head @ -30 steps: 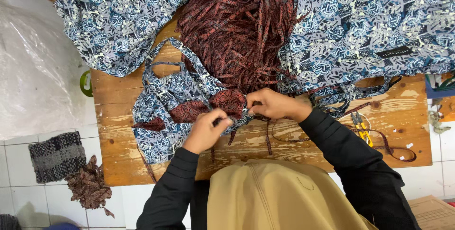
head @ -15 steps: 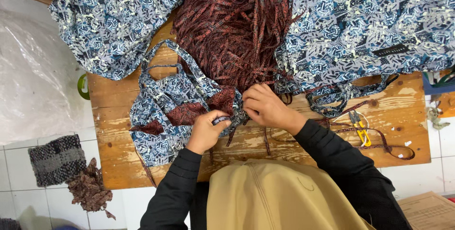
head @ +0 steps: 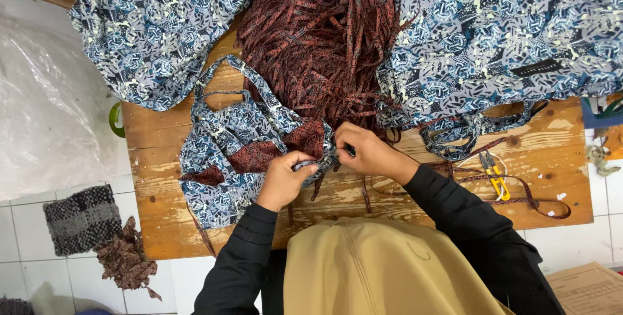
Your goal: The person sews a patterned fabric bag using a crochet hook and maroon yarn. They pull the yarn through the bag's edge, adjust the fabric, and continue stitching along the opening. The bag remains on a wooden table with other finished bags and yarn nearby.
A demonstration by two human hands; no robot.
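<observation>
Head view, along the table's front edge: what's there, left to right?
Grey woven cloth → brown fabric scrap → left hand → right hand → yellow snips → cardboard box.

Small black rectangular label [head: 536, 68] on the blue patterned fabric [head: 493, 29] — upper right, slightly tilted
</observation>
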